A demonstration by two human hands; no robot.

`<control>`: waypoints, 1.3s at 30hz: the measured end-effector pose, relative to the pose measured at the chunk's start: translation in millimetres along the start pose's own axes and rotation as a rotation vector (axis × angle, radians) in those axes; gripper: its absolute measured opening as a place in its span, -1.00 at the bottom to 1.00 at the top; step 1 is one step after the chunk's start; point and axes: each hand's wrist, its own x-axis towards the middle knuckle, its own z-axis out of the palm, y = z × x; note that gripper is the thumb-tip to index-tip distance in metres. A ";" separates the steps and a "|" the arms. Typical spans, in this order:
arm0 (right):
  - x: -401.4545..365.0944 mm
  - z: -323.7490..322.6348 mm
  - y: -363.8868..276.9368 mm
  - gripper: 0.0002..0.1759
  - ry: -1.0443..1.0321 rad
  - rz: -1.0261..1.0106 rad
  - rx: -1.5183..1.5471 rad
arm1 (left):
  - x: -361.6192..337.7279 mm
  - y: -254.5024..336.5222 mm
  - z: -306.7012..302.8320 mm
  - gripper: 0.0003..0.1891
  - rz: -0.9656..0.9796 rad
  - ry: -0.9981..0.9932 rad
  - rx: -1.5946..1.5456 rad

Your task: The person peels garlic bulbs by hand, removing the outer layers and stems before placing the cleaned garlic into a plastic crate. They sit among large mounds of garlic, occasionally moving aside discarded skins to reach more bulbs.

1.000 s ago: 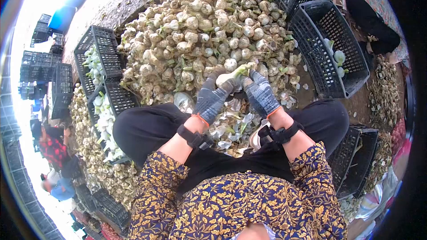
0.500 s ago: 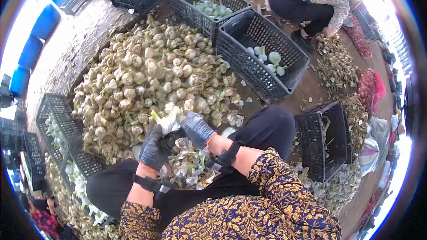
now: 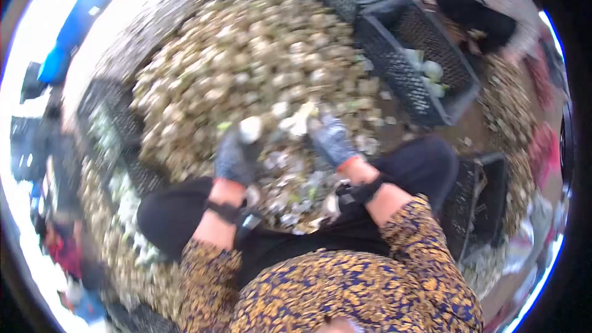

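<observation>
My left hand (image 3: 234, 159), in a grey knit glove, is closed around a white garlic bulb (image 3: 251, 129) with a green stem end pointing left. To the right, apart from it, my gloved right hand (image 3: 333, 140) pinches pale garlic skin (image 3: 300, 121) at its fingertips, blurred by motion. Both hands are over the near edge of a big heap of unpeeled garlic (image 3: 246, 55). Loose peelings (image 3: 293, 179) lie below them, between my knees.
A black crate (image 3: 453, 102) with a few peeled bulbs stands at upper right, another behind it. More crates (image 3: 114, 108) of garlic are at left. A dark crate (image 3: 487, 197) sits beside my right knee. A person (image 3: 493, 0) crouches at the upper right.
My hands were together on the bulb and have drawn apart; the left keeps the bulb, the right has pulled pale skin away. The whole view has shifted and blurred.
</observation>
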 end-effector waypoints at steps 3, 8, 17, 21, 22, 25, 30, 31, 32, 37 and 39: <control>-7.4 -11.6 -20.3 -0.66 -0.582 -0.325 -0.079 | 1.9 -0.7 -2.1 -0.71 0.065 0.004 0.056; -10.4 5.8 -23.6 -0.71 -0.518 -0.247 0.200 | 0.3 -9.8 -13.6 -0.68 0.251 0.055 0.474; 21.7 -13.3 -57.5 -0.54 -0.796 0.816 0.959 | -30.0 -6.1 15.1 -0.62 0.700 -0.274 1.118; 19.3 -20.1 -57.8 -0.57 -0.711 0.720 0.942 | -30.2 -8.1 14.8 -0.60 0.420 -0.211 0.940; 18.8 -22.3 -58.8 -0.60 -0.701 0.682 0.935 | -26.2 -10.9 9.8 -0.61 0.466 -0.260 0.931; 15.7 -24.5 -56.6 -0.63 -0.681 0.601 0.901 | -23.6 -14.5 6.0 -0.64 0.528 -0.301 0.926; 9.5 -15.3 -47.6 -0.66 -0.548 0.356 0.698 | -29.0 -11.6 11.0 -0.69 0.433 -0.215 0.889; 8.8 -18.1 -49.6 -0.66 -0.451 0.233 0.518 | -27.5 -12.9 8.2 -0.69 0.428 -0.119 0.996; 8.7 -19.9 -50.9 -0.67 -0.352 0.110 0.338 | -26.4 -13.2 7.3 -0.69 0.424 -0.024 1.101; 4.2 -4.4 -39.0 -0.73 -0.265 0.289 0.501 | -14.6 -19.1 0.8 -0.69 0.320 -0.023 0.969; 3.9 -4.4 -40.1 -0.79 -0.163 0.306 0.737 | -15.9 -17.8 8.4 -0.69 0.350 -0.106 0.863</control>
